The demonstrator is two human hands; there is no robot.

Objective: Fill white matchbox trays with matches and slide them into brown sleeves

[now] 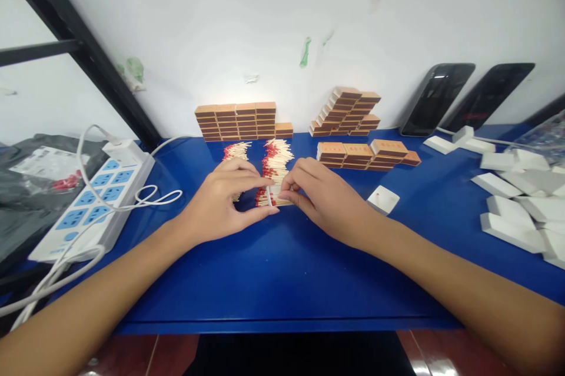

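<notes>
My left hand has its thumb and index finger closed on the end of a small white matchbox tray. My right hand is at the tray's other side, thumb and fingertips pinched together; whatever lies between them is hidden. Just behind the tray is a long heap of red-tipped matches, heads mostly to the left. A second match heap sits partly covered by my left hand. To the right of my right hand, a white tray stands apart with what looks like one match in it.
Filled-looking matchboxes are stacked along the wall in a left block, a stepped pile and a nearer group. Loose white trays lie at the right. Two black phones lean on the wall; a power strip with cables occupies the left.
</notes>
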